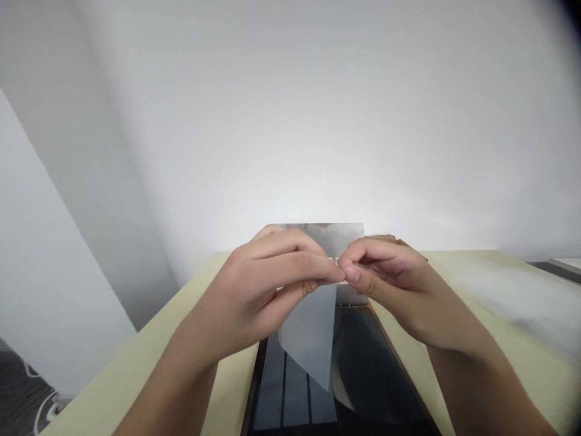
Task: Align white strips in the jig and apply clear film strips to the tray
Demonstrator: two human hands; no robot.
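Note:
My left hand (pixel 254 284) and my right hand (pixel 385 284) are raised over the table, with their fingertips meeting near the middle. A thin translucent film (pixel 308 339) hangs down from my left fingers, its lower corner pointing toward a dark glass-fronted tablet (pixel 367 375). Behind my fingers stands a flat grey sheet (pixel 345 239), partly hidden by both hands. My right thumb and forefinger are pinched close against the film's top edge and the grey sheet. Whatever lies between them is hidden.
The tablet lies on a pale cream table (pixel 490 309), running toward me past the bottom of the view. White cables (pixel 45 412) lie on the dark floor at lower left. A pale flat object (pixel 563 264) sits beyond the table at right. White walls rise behind.

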